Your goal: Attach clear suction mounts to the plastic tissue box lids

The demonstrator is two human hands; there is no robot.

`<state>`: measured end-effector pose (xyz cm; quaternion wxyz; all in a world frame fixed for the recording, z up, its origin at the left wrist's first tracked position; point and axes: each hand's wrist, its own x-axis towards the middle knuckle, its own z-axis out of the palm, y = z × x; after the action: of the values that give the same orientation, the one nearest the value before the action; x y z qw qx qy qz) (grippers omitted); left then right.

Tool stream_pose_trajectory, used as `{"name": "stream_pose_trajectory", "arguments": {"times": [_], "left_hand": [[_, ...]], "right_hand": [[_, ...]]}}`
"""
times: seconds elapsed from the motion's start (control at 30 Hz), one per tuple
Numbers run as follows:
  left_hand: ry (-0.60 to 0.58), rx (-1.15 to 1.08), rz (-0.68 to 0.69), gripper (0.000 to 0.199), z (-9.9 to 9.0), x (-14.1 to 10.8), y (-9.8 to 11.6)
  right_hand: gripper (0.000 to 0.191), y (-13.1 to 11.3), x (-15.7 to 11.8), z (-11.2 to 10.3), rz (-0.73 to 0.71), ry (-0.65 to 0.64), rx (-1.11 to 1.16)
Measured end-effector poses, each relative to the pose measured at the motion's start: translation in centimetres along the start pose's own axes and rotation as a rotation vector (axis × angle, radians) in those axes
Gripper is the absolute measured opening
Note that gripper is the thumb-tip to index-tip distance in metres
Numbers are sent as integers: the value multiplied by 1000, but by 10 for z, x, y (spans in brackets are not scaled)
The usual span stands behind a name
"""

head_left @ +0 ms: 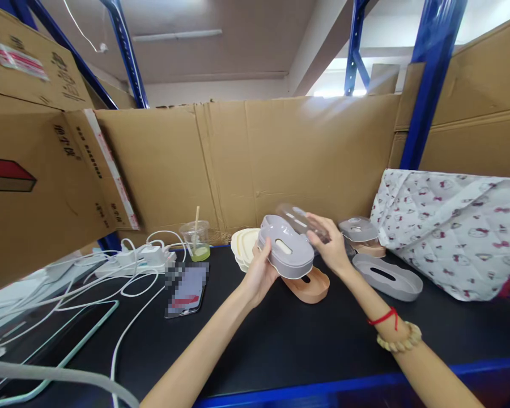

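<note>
A grey oval case with a slot in its top is held up in my left hand, tilted towards me. My right hand grips a clear plastic cover, which is blurred and hangs just behind and above the grey case. Below the case, an orange slotted piece lies on the black table. Cream-coloured pieces are stacked behind my left hand. To the right of my right hand lies a grey slotted piece, and behind it sits a piece with a clear cover.
A phone, a plastic cup with a straw and a power strip with white cables are on the left. A patterned bag stands at the right. Cardboard walls the back of the black table.
</note>
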<state>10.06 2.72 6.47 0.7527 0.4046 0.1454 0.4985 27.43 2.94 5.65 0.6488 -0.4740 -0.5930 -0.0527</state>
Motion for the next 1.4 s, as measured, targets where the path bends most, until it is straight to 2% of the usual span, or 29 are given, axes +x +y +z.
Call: {"name": "stream_pose_trajectory", "arguments": {"times": [0.07,0.17,0.47,0.63,0.8,0.93,1.03,1.23,1.4], "left_hand": [[-10,-30,11,39,0,0,-1],[-16,-49,27,41,0,0,-1],[2,20,114,47,-2,-6,-4],[77,83,191,49,-4,-5,-5],[94,94,264,55,-5,-3,-5],[17,98,152,39,-6,0,-1],[-18,102,70,43,-9,3,1],[24,58,85,48,-10,5,1],[53,62,71,48,-6,2,2]], "right_hand": [[62,-12,-7,7,-72,-137,63],[57,-18,-14,13,-115,-196,72],[55,-20,-21,18,-78,-209,74],[54,-24,-27,23,-131,-178,25],[62,-31,-31,26,-132,-167,-24],[64,-29,-30,26,-90,-161,65],[61,-25,-29,28,-38,-190,173],[57,-24,-27,29,29,-175,226],[57,-25,-27,28,11,-188,186]]}}
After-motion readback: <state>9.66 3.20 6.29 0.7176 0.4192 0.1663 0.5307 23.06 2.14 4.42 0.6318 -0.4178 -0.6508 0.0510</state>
